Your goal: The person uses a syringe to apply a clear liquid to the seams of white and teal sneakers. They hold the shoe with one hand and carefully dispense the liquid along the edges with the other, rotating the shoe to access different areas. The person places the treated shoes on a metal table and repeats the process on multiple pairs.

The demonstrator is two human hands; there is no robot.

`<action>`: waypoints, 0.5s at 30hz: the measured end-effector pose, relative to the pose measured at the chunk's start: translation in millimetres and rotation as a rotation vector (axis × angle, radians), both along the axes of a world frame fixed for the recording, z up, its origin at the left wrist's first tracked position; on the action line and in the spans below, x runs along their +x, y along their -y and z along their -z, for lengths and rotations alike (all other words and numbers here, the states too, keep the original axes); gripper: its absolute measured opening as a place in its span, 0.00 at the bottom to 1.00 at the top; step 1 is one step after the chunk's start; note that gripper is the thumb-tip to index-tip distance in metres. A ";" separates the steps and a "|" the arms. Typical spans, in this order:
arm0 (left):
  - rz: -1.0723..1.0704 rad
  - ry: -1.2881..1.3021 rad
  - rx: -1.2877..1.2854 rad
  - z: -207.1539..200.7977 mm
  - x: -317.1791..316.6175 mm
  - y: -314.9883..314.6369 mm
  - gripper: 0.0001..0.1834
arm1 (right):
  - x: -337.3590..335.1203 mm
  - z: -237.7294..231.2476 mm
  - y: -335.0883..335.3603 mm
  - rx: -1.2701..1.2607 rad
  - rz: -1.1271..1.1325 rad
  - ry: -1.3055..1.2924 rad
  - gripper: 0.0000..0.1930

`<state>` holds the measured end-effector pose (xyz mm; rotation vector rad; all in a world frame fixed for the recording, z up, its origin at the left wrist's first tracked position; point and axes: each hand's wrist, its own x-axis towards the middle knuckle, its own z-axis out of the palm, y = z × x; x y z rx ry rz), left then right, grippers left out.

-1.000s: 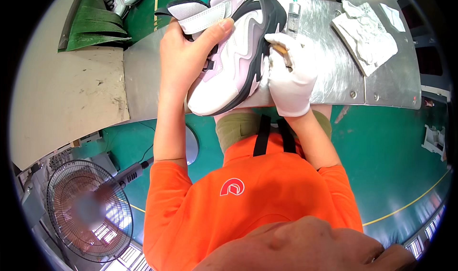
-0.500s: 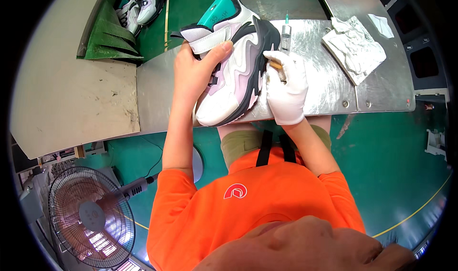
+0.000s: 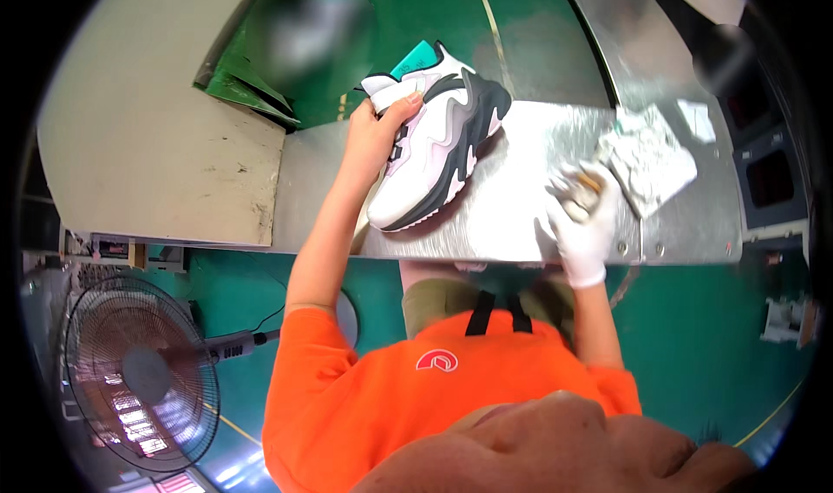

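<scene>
My left hand (image 3: 375, 137) is closed round the ankle part of a white, lilac and black sneaker (image 3: 438, 146), thumb on its upper side. The shoe is tilted on its side above the metal bench, toe toward me, and a teal shoe last (image 3: 414, 61) shows at its opening. Wearing a white glove, my right hand (image 3: 583, 228) is curled over the bench to the right of the shoe. A thin tan stick-like piece (image 3: 592, 182) sits in its fingers; the rest of that thing is hidden and blurred. Just beyond lies a crumpled white cloth (image 3: 646, 154) on a flat block.
The shiny metal bench (image 3: 512, 224) runs across in front of me. A beige panel (image 3: 165, 146) stands at left, beside green flaps (image 3: 252, 94). A small white paper (image 3: 696, 121) lies at far right. A standing fan (image 3: 143, 371) is at lower left.
My right hand has moved right, away from the shoe toward the white cloth, with the tan piece still in it. My left hand keeps hold of the sneaker. The view has shifted.
</scene>
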<state>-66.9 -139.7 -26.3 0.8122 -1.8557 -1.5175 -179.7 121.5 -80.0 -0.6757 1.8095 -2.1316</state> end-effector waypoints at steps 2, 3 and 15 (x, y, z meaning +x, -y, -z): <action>-0.037 0.026 -0.096 -4.9 -7.7 29.3 0.28 | -22.1 6.9 -16.5 0.092 0.028 -0.127 0.32; -0.041 0.107 -0.152 -14.4 -10.6 46.8 0.29 | -27.1 9.7 -24.1 0.116 0.055 -0.184 0.32; -0.621 0.643 -0.870 70.0 -125.0 254.1 0.42 | -46.3 2.1 -42.8 0.125 -0.103 -0.411 0.26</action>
